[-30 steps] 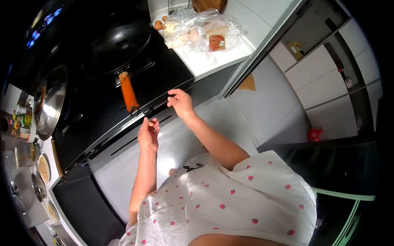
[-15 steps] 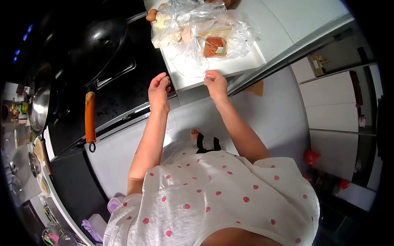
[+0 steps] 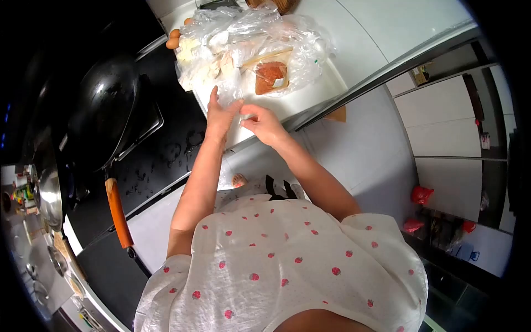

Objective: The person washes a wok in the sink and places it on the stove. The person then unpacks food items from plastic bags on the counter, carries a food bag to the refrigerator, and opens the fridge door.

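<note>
At the near edge of the white tray (image 3: pixel 301 108), my two hands are close together. My left hand (image 3: pixel 221 119) has its fingers apart, one pointing up beside a clear plastic bag (image 3: pixel 231 91) and the thumb reaching toward the other hand. My right hand (image 3: pixel 265 126) is curled, its fingertips pinched near my left thumb; what they hold, if anything, is too small to make out. Beyond the hands, the tray bears crumpled clear bags with pale pieces of food (image 3: pixel 204 69) and a pack of reddish minced meat (image 3: pixel 271 76).
To the left, a black wok (image 3: pixel 108 105) with a wooden handle (image 3: pixel 117 213) sits on the black stove (image 3: pixel 166 149), which has wet spots. Brown eggs (image 3: pixel 173 40) lie beyond the tray's left corner. The white counter (image 3: pixel 381 22) continues right; a cabinet (image 3: pixel 448 133) stands farther right.
Both hands have come together, the right one moving left. My left fingers have spread apart. The view has shifted, so the wok and tray appear lower and farther left.
</note>
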